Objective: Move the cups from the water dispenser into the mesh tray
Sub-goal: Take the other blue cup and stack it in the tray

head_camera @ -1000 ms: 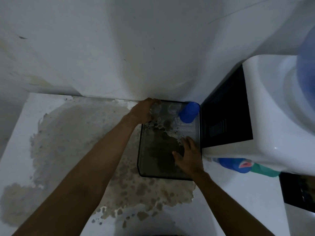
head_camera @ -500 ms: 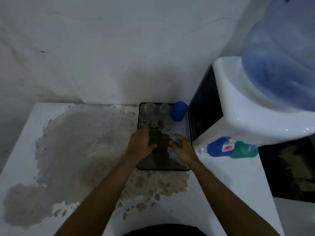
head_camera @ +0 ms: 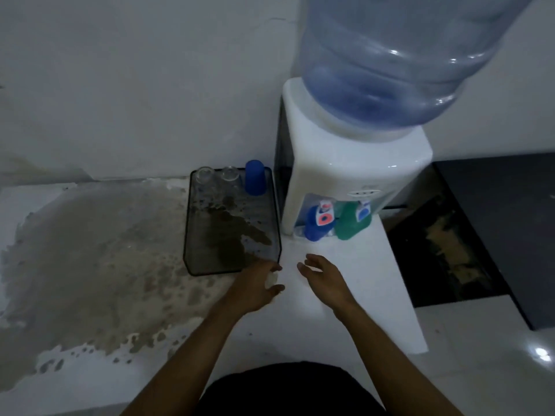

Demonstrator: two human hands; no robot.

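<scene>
A black mesh tray (head_camera: pixel 192 262) lies on the white counter beside the white water dispenser (head_camera: pixel 336 163). At its far end stand two clear glasses (head_camera: pixel 204 178) (head_camera: pixel 230 177) and a blue cup (head_camera: pixel 255 177), upside down. Under the dispenser's taps stand a blue cup (head_camera: pixel 315 225) and a green cup (head_camera: pixel 350 222). My left hand (head_camera: pixel 255 285) hovers at the tray's near right corner, fingers apart, holding nothing. Just right of it, my right hand (head_camera: pixel 322 276) hangs over the counter in front of the dispenser, also spread and holding nothing.
A large blue water bottle (head_camera: pixel 399 52) tops the dispenser. The counter (head_camera: pixel 345 295) has a big brownish worn patch (head_camera: pixel 96 250) on the left. A wall rises right behind the tray. To the right of the counter lies a dark surface (head_camera: pixel 495 220) and tiled floor.
Both hands have pulled back out of the tray toward me and now hover near its front right corner. My view has risen, showing the whole dispenser and bottle.
</scene>
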